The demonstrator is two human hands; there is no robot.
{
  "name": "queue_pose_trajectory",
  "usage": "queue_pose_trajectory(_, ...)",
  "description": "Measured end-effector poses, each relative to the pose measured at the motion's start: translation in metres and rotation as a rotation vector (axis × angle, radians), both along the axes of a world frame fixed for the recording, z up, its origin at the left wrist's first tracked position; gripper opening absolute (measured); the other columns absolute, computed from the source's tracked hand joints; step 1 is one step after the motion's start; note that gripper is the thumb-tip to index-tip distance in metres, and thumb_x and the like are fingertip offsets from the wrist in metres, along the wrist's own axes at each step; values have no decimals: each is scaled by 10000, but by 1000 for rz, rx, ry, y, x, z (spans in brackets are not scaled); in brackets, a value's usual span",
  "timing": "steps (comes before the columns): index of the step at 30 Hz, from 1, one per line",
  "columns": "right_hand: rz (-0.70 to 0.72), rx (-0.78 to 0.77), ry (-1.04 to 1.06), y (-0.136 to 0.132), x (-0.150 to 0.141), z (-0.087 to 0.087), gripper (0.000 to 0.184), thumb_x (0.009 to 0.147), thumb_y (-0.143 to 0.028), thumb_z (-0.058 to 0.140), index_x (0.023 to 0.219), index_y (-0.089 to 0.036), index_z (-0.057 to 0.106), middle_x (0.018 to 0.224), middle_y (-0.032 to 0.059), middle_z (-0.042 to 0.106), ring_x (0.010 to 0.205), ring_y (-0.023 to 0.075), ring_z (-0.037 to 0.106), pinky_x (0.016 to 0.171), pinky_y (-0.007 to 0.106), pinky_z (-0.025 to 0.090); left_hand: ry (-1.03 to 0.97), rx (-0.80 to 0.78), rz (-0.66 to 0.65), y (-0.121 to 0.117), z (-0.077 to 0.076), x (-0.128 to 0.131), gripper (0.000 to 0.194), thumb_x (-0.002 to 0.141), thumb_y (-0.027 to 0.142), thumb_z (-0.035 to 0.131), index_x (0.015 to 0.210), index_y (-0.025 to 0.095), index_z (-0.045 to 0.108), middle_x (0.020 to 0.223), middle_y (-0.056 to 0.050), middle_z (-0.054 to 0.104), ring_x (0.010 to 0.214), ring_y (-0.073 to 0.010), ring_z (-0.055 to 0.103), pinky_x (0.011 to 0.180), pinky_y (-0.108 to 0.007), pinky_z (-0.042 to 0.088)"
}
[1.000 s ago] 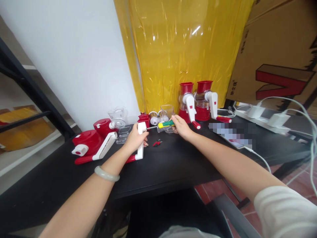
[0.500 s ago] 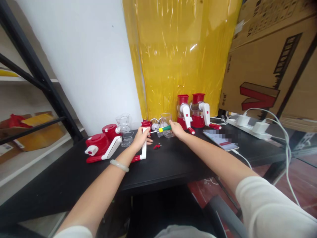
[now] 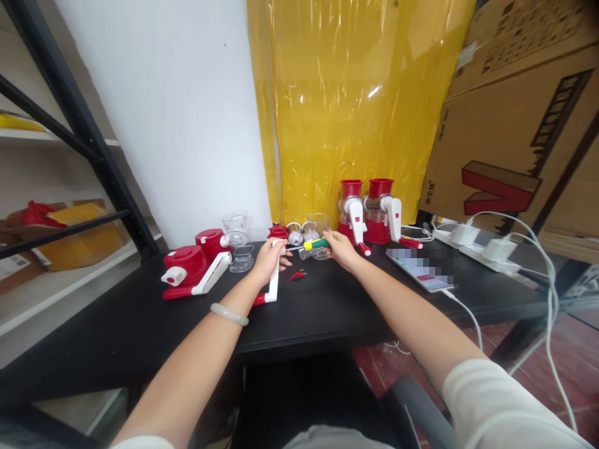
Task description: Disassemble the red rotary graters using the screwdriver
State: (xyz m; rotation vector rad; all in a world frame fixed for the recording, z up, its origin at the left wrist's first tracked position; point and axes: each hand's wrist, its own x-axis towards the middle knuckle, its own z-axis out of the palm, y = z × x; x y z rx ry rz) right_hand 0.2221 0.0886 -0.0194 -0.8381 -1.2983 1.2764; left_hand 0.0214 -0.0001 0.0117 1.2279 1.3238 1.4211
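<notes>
My left hand (image 3: 270, 260) is closed around the upper end of a white crank handle (image 3: 274, 284), whose red grip points left near the tabletop. In my right hand (image 3: 340, 251) is a screwdriver (image 3: 314, 244) with a green and yellow handle. Its shaft points left at the top of the crank handle; whether the tip touches is too small to tell. Small red parts (image 3: 297, 274) lie on the black table just below the screwdriver. Behind it stand a clear plastic housing (image 3: 318, 223) and a metal grater drum (image 3: 294, 233).
Two red and white rotary graters (image 3: 352, 212) stand at the back right. Red grater bases (image 3: 186, 268) and clear housings (image 3: 238, 226) sit on the left. A phone (image 3: 418, 269) on a cable and a power strip (image 3: 472, 249) lie right, before a large cardboard box (image 3: 510, 125).
The view has shifted slightly, so most things sit a little farther right. My hands keep their grips, the screwdriver still pointing at the crank handle.
</notes>
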Motion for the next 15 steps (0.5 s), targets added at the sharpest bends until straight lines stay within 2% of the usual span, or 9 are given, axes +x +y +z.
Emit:
queue_pose_trajectory(3,16,19,-17,-1,-4,-3,349,861,-508,662,780,-224,476,484,-75,500,404,86,425,436,214,337,-7,24,40,-2,1,-3,277,807,397,642,971,199,540,659,19,664,412,-98,595,382,-154,394)
queue_pose_trajectory(6,55,53,-25,-1,-6,-6,362,845,-533,659,797,-226,474,506,-87,488,424,83,431,453,213,339,-6,29,24,-2,2,-8,297,796,406,652,973,194,540,640,21,655,395,-97,577,378,-159,394)
queue_pose_trajectory(12,129,70,63,-3,-4,-3,402,728,-514,757,838,-216,510,642,-84,549,490,69,489,499,211,393,-3,65,8,-1,1,-10,291,803,408,639,964,192,531,638,14,661,389,-97,559,370,-168,402)
queue_pose_trajectory(15,140,45,113,-7,-3,0,396,733,-511,761,847,-219,518,657,-68,573,494,82,515,504,225,419,0,70,12,-3,0,-8,297,795,411,648,957,192,531,637,16,657,393,-95,557,373,-169,410)
